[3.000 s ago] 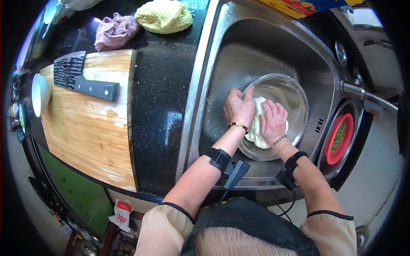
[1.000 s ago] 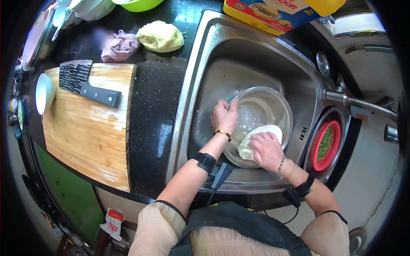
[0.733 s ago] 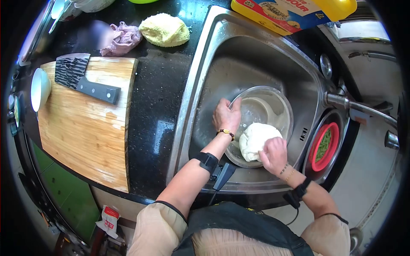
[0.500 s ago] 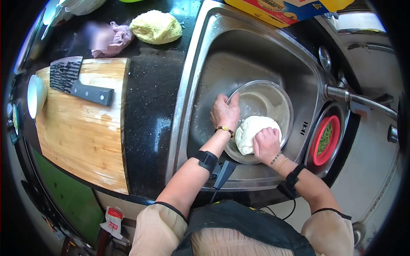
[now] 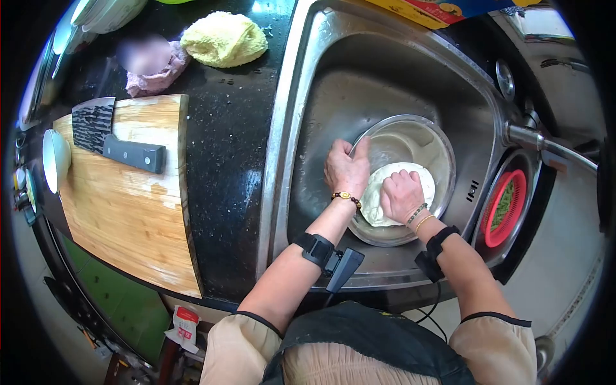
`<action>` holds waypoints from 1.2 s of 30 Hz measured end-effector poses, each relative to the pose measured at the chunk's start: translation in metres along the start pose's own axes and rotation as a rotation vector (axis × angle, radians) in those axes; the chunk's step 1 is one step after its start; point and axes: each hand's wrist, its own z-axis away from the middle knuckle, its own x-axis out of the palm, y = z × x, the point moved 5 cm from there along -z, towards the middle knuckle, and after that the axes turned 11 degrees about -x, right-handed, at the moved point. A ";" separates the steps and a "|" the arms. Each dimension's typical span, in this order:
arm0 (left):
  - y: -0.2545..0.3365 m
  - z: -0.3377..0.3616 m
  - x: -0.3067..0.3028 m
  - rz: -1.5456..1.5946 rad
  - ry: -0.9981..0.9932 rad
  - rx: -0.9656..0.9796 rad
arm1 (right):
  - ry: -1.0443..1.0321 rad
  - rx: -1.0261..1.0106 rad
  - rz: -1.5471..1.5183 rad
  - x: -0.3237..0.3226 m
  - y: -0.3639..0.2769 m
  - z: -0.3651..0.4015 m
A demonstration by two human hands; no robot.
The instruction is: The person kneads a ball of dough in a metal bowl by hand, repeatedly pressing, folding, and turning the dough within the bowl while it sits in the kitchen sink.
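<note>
In the broad rectangular stainless-steel sink (image 5: pixel 359 83) sits a shiny, silvery round bowl (image 5: pixel 441 153) — a rounded white lump of dough (image 5: pixel 377 206) in its near part — its far-left rim gripped by the left hand (image 5: pixel 347 167), the right hand (image 5: pixel 403 196) curled fist-like against the dough.

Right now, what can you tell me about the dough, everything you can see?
The dough is one off-white, soft-looking lump, rounded at its edges. It sits inside the round bowl, toward the side nearer the person. The right hand, fingers curled in, rests on top of it and covers part. The left hand is close by; whether it touches the dough is unclear. Its underside is hidden.
</note>
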 end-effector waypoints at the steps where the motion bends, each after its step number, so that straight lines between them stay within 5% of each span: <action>1: 0.000 0.000 0.000 -0.011 0.000 -0.002 | 0.015 -0.019 0.001 0.001 0.002 -0.001; 6: 0.000 0.001 0.001 0.018 -0.123 -0.110 | 0.065 -0.071 -0.033 0.004 0.014 -0.006; 26: -0.004 0.001 -0.002 0.103 -0.036 0.019 | 0.177 -0.094 -0.093 0.010 0.039 -0.027; 32: 0.002 -0.001 -0.002 0.095 -0.030 0.083 | 0.028 -0.043 -0.073 0.013 0.040 -0.028; 36: -0.001 -0.004 -0.001 0.101 -0.022 0.056 | -0.255 0.019 0.104 -0.002 0.021 -0.046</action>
